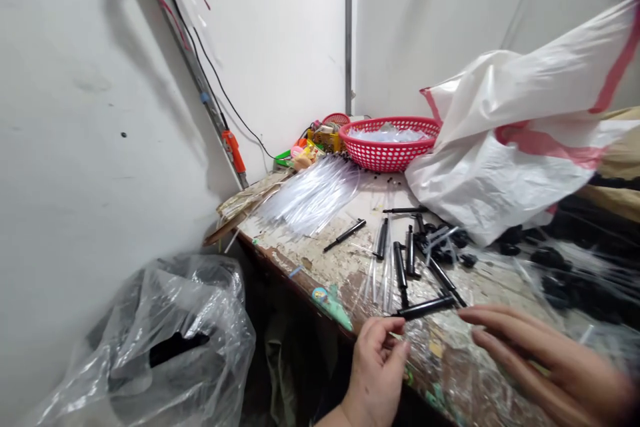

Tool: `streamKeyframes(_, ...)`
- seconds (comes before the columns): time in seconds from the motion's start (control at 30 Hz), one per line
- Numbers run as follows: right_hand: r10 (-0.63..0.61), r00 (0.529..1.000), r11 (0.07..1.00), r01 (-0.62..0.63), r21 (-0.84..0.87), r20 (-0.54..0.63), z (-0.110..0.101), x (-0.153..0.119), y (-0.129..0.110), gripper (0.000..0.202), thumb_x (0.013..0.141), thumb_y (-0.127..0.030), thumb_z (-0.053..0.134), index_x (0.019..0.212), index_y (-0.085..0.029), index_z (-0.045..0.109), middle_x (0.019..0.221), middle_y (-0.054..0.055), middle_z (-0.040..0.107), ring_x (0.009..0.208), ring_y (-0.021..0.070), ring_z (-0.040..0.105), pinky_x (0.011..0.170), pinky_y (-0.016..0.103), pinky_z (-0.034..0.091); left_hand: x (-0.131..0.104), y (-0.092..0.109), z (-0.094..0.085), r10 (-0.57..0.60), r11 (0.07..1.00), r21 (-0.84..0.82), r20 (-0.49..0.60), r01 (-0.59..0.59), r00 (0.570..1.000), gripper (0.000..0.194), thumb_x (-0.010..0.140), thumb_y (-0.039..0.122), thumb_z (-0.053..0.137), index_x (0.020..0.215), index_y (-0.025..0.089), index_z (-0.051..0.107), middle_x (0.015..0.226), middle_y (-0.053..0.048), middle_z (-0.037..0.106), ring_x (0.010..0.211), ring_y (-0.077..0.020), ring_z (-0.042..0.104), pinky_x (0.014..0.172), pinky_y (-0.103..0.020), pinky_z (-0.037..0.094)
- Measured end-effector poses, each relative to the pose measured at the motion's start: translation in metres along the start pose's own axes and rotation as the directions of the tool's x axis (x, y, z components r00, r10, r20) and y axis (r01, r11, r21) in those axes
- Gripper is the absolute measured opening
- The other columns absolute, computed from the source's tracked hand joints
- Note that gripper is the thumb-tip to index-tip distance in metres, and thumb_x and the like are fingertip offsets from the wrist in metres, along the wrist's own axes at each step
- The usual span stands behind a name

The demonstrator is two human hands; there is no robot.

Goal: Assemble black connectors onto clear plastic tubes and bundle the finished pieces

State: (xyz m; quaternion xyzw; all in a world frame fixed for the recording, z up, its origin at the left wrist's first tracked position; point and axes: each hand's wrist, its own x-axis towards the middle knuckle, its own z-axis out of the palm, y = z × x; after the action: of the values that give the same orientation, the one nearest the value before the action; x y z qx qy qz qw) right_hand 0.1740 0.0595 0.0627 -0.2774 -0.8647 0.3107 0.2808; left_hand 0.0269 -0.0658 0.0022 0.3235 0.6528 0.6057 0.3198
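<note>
My left hand (pixel 376 363) rests at the near edge of the worn table (pixel 320 267), its fingers curled around something small that I cannot make out. A black pen barrel (pixel 425 307) lies just beyond its fingertips. My right hand (pixel 545 360) hovers flat with fingers stretched out, blurred, beside that barrel and holding nothing. More black pen barrels (pixel 400 263) lie scattered in the table's middle. A pile of clear thin tubes (pixel 310 197) lies further back on the left.
A red basket (pixel 390 147) with clear plastic inside stands at the back. A big white bag with red trim (pixel 520 147) sags over the table's right. A clear plastic sack (pixel 165 340) sits on the floor at the left, by the wall. Colourful clutter (pixel 313 147) fills the corner.
</note>
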Motion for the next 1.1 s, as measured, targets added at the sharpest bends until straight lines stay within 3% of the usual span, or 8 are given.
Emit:
streamKeyframes(0.1, -0.08, 0.97, 0.996, 0.072, 0.046, 0.231, 0.033, 0.045, -0.022, 0.024, 0.086, -0.037, 0.047, 0.092, -0.023, 0.066, 0.09, 0.007, 0.067, 0.084, 0.0193, 0.064, 0.072, 0.028, 0.052, 0.004, -0.007, -0.026, 0.018, 1.0, -0.017, -0.102, -0.02, 0.995, 0.023, 0.078, 0.017, 0.054, 0.098, 0.017, 0.065, 0.096, -0.008, 0.061, 0.085, -0.0179, 0.06, 0.073, -0.029, 0.051)
streamKeyframes(0.23, -0.093, 0.925, 0.979, 0.152, -0.134, 0.368, 0.088, 0.102, -0.036, 0.025, 0.089, -0.022, 0.042, 0.091, -0.017, 0.066, 0.087, 0.007, 0.066, 0.082, 0.0167, 0.062, 0.075, 0.027, 0.049, 0.01, -0.022, -0.057, 0.021, 0.999, -0.02, -0.195, -0.025, 0.981, 0.023, 0.08, 0.022, 0.055, 0.1, 0.019, 0.066, 0.1, -0.008, 0.064, 0.088, -0.0183, 0.062, 0.076, -0.029, 0.052)
streamKeyframes(0.4, -0.044, 0.912, 0.921, 0.195, -0.338, 0.407, 0.157, 0.167, -0.054, 0.032, 0.086, -0.012, 0.042, 0.113, -0.012, 0.059, 0.119, 0.013, 0.057, 0.108, 0.0202, 0.052, 0.092, 0.029, 0.04, 0.02, -0.04, -0.084, 0.01, 1.0, -0.013, -0.266, -0.014, 0.964, 0.023, 0.078, 0.032, 0.059, 0.094, 0.018, 0.068, 0.092, -0.008, 0.068, 0.089, -0.0205, 0.063, 0.079, -0.031, 0.052)
streamKeyframes(0.5, 0.023, 0.919, 0.883, 0.167, -0.439, 0.395, 0.178, 0.198, -0.058, 0.039, 0.082, -0.008, 0.047, 0.121, -0.011, 0.053, 0.128, 0.016, 0.049, 0.115, 0.0231, 0.046, 0.093, 0.032, 0.038, 0.024, -0.048, -0.094, 0.022, 0.999, -0.017, -0.243, -0.027, 0.97, 0.025, 0.077, 0.035, 0.06, 0.094, 0.018, 0.068, 0.093, -0.008, 0.068, 0.087, -0.0203, 0.064, 0.076, -0.029, 0.054)
streamKeyframes(0.6, 0.136, 0.927, 0.824, 0.09, -0.559, 0.349, 0.172, 0.213, -0.042, 0.036, 0.084, -0.012, 0.049, 0.12, -0.011, 0.052, 0.125, 0.015, 0.051, 0.112, 0.0235, 0.047, 0.09, 0.036, 0.04, 0.025, -0.05, -0.1, 0.054, 0.998, -0.03, -0.252, -0.064, 0.966, 0.022, 0.078, 0.033, 0.061, 0.094, 0.02, 0.069, 0.09, -0.006, 0.066, 0.071, -0.0155, 0.063, 0.062, -0.025, 0.054)
streamKeyframes(0.77, 0.241, 0.91, 0.71, 0.072, -0.701, 0.338, 0.128, 0.213, 0.012, 0.022, 0.086, -0.011, 0.048, 0.106, -0.011, 0.057, 0.114, 0.011, 0.056, 0.106, 0.0227, 0.049, 0.088, 0.038, 0.04, 0.029, -0.041, -0.096, 0.088, 0.995, -0.027, -0.242, -0.098, 0.966, 0.016, 0.08, 0.027, 0.06, 0.091, 0.021, 0.068, 0.084, -0.004, 0.062, 0.058, -0.0105, 0.058, 0.049, -0.019, 0.049)
streamKeyframes(0.9, 0.185, 0.866, 0.702, 0.215, -0.679, 0.465, 0.107, 0.204, 0.032, 0.02, 0.083, -0.005, 0.045, 0.091, -0.011, 0.063, 0.097, 0.014, 0.062, 0.097, 0.0231, 0.052, 0.083, 0.031, 0.039, 0.038, -0.034, -0.089, 0.125, 0.989, -0.065, -0.14, -0.135, 0.982, 0.016, 0.083, 0.023, 0.055, 0.092, 0.021, 0.067, 0.082, -0.003, 0.058, 0.057, -0.0102, 0.057, 0.045, -0.019, 0.048)
streamKeyframes(1.1, 0.048, 0.808, 0.707, 0.387, -0.592, 0.587, 0.102, 0.184, 0.028, 0.02, 0.084, -0.011, 0.049, 0.095, -0.017, 0.064, 0.101, 0.01, 0.062, 0.096, 0.0196, 0.054, 0.077, 0.025, 0.039, 0.044, -0.031, -0.082, 0.104, 0.992, -0.062, -0.101, -0.111, 0.989, 0.015, 0.083, 0.022, 0.055, 0.092, 0.022, 0.067, 0.084, -0.003, 0.057, 0.06, -0.0105, 0.057, 0.047, -0.02, 0.05)
